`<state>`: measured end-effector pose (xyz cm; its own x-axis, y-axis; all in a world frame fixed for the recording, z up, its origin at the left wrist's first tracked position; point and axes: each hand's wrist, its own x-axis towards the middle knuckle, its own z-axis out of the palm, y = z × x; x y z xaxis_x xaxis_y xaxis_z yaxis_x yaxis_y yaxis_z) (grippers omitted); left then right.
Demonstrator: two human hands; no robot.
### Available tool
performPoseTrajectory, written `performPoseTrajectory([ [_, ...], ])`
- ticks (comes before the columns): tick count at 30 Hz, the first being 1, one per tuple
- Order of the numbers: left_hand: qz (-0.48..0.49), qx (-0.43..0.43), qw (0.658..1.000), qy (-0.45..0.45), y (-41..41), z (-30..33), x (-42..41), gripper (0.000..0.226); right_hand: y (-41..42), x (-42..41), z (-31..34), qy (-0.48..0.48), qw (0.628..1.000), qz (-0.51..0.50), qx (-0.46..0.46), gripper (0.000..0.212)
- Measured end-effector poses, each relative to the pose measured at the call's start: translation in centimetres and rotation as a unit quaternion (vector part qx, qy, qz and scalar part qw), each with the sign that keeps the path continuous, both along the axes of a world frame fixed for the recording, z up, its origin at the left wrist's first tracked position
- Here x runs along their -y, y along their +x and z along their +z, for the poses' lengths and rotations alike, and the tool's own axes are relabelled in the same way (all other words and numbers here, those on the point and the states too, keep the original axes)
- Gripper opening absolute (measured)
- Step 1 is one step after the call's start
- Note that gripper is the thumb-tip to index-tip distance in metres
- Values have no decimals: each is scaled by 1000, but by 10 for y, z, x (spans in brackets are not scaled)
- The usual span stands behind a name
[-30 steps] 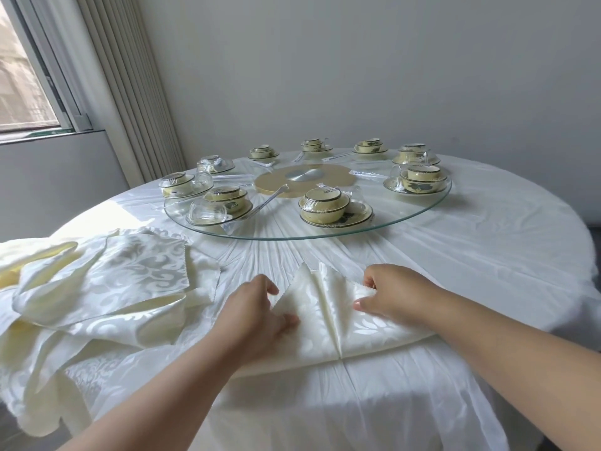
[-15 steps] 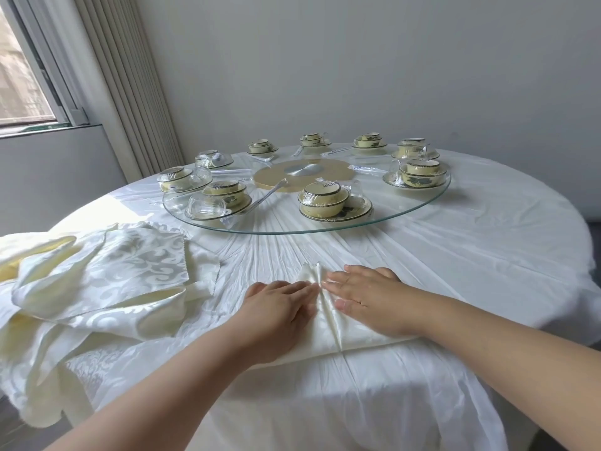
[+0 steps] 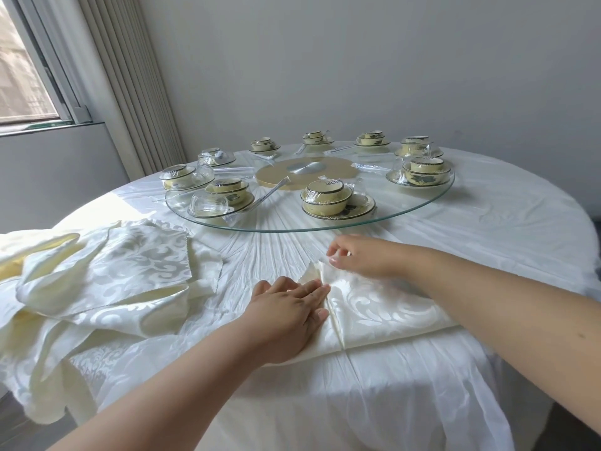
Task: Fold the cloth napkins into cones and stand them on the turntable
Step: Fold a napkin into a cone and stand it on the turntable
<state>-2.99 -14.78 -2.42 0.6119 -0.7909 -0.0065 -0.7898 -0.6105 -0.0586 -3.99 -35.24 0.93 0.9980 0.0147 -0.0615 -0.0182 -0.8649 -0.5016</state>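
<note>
A: What sits at the far left of the frame?

B: A window with a grey frame (image 3: 39, 76) in the upper left, pale vertical blinds (image 3: 130, 92) beside it. Below, at middle left, a loose heap of cream damask napkins (image 3: 107, 278) lies on the round surface covered with a white pleated tablecloth (image 3: 487, 229), spilling over its edge.

A: And the hands?

B: The left hand (image 3: 289, 317) is in the lower centre, fingers straight and together, pressing flat on the left half of the folded cream damask napkin (image 3: 383, 304). The hands are apart: the right hand (image 3: 361, 258) is just right of centre, slightly higher, its thumb and fingers pinching the napkin's top corner, which is lifted a little off the cloth.

A: Where exactly is that napkin?

B: In the centre of the frame, on the tablecloth, just below the near rim of the round glass turntable (image 3: 422, 206). Two folded flaps meet in a seam running down its middle, and its lower edge lies across the frame under the right forearm.

A: What is on the turntable?

B: Yellow bowl-and-saucer sets wrapped in clear film, ringed round its edge; the closest one (image 3: 328, 198) is at upper centre. A clear glass dish (image 3: 208, 206) sits at its left, a beige hub with a silver centre (image 3: 304, 170) in the middle. No folded cone stands on it.
</note>
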Motion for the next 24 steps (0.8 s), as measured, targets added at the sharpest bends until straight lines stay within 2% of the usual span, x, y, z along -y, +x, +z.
performPoseTrajectory([
  [2, 0, 3, 1000, -2, 0, 0, 0, 52, 18, -4, 4, -73, 997, 22, 30, 32],
  [6, 1, 8, 1000, -5, 0, -2, -1, 53, 44, -21, 0, -143, 982, 121, -7, 29],
  [9, -1, 13, 1000, -7, 0, -3, -1, 53, 54, -28, -6, -157, 977, 143, -25, 18],
  [13, -11, 25, 1000, 3, 3, -1, -1, 54, 56, -29, -6, -157, 977, 136, -38, 26],
  [18, -17, -3, 1000, -24, 9, 14, 3, 51, 51, -26, -4, -139, 987, 80, -17, 23],
  [24, -36, -61, 993, -99, -25, 18, 1, 53, 25, 2, 5, -95, 991, -91, 22, 39],
])
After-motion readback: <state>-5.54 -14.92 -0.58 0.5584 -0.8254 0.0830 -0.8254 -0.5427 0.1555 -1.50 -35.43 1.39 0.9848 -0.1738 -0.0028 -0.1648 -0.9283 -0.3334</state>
